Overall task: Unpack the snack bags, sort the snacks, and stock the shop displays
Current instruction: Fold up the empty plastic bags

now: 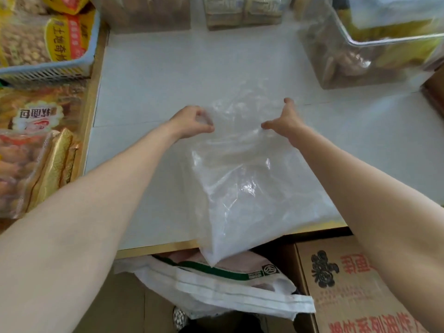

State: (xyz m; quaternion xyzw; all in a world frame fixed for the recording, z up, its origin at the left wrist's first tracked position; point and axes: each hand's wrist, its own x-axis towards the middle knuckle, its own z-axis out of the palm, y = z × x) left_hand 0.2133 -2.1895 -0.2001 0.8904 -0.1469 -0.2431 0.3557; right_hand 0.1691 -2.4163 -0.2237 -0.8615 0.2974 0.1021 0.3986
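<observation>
My left hand (193, 121) curls its fingers around the far left edge of a clear plastic bag (242, 188), gripping the film in a loose fist, while my right hand (284, 120) pinches the bag's far right edge, thumb stretched toward the left and one finger raised. Between the two hands the mouth of the bag is drawn taut across the white counter (168, 73). The bag looks limp and see-through, and I cannot tell whether anything is left inside; its lower corner droops past the counter's wooden front edge. Below that edge a white woven sack (230, 289) with a green band lies open on the floor, just beside a brown cardboard box (355, 284) printed in red and black characters. To my left, beyond the counter's rim, packaged snacks (36, 145) in gold and orange wrappers lie stacked, and behind them a pale blue basket (48, 68) holds bags of nuts with yellow labels. At the far right of the counter stands a clear plastic bin (370, 42) holding brown and yellow snacks, and more wrapped packs (242, 10) line the counter's back edge, blurred.
</observation>
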